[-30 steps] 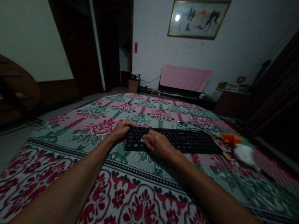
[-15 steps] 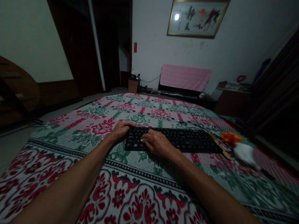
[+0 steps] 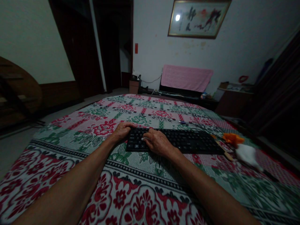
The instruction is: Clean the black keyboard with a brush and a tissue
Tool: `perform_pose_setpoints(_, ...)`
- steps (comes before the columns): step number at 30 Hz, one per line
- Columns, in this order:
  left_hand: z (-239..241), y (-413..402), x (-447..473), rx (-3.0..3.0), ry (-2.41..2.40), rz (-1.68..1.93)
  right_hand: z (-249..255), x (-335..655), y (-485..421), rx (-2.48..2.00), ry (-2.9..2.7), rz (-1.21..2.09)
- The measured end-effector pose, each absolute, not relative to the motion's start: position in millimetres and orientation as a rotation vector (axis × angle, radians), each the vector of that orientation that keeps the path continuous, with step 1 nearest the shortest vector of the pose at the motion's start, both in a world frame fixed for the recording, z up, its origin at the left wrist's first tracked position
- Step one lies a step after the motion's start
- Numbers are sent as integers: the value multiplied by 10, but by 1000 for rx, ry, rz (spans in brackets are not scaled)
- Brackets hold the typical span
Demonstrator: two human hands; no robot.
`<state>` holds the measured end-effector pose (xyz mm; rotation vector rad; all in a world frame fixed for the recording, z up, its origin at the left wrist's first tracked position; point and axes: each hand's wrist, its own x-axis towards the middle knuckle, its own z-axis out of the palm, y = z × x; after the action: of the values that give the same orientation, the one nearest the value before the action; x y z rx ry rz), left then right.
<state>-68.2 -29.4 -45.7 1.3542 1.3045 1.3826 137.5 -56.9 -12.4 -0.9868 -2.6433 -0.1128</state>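
Note:
A black keyboard (image 3: 192, 142) lies flat on the patterned bedspread (image 3: 140, 175). My left hand (image 3: 122, 130) is closed on its far left corner, thumb and fingers along the edge. Over the left part of the keys, my right hand (image 3: 158, 142) is bent into a pinch. A small white tip (image 3: 143, 138) pokes out between its fingers, close above the keys; it looks like the end of a cotton swab. The rest of it is hidden by the hand.
Right of the keyboard lie an orange cloth (image 3: 232, 139) and a white, fluffy-looking thing (image 3: 246, 154) with a dark handle. A pen-like item (image 3: 184, 122) rests beyond the keyboard. A pink towel (image 3: 187, 78) covers something by the far wall.
The white tip in my right hand has shifted very slightly up over the keys. My left hand keeps its place on the keyboard's corner. The view has moved a little.

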Motion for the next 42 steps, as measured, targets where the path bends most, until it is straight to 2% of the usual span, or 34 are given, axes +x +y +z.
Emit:
perform_pose_setpoints(5, -506, -263, -711, 1598, 1440, 1415, -170, 1425, -562, -973, -2558, 23)
perform_pose_setpoints(11, -368, -299, -592, 1944, 1541, 1456, -235, 1506, -480, -915, -2175, 292)
perform_pose_setpoints(13, -268, -342, -509, 1946, 1533, 1455, -208, 1506, -465, -939, -2028, 464)
perform_pose_setpoints(18, -80, -453, -343, 1954, 1214, 1083, -120, 1455, -494, -976, -1742, 962)
perform_pose_setpoints(24, -15, -524, -279, 1688, 1088, 1159, -55, 1408, -540, -948, -1483, 1140)
perform_pose_setpoints(30, -57, -508, -180, 1368, 1014, 1303, -30, 1380, -557, -908, -1441, 1181)
perform_pose_setpoints(34, -42, -506, -105, 1275, 932, 1332, -32, 1387, -539, -927, -1536, 1065)
perform_pose_setpoints(39, 16, -497, -172, 1338, 1066, 1272, 35, 1559, -507, -793, -2206, 730)
perform_pose_setpoints(42, 39, -479, -303, 1315, 1169, 1281, 73, 1709, -502, -956, -2572, 518)
